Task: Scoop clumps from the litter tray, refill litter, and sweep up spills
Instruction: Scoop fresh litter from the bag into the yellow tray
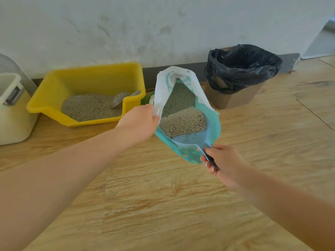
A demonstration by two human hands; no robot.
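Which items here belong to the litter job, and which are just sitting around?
In use: left hand, litter bag, right hand, blue scoop, yellow tray, grey scoop, lined bin.
Idle: white container, green object behind the bag.

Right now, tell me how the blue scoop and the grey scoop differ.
The blue scoop is held by its handle in the right hand, inside the bag that the left hand holds open; the grey scoop lies untouched in the yellow tray. The blue scoop carries a heap of litter; the grey scoop looks empty. The grey scoop has slots; the blue scoop appears solid. Both are plastic scoops.
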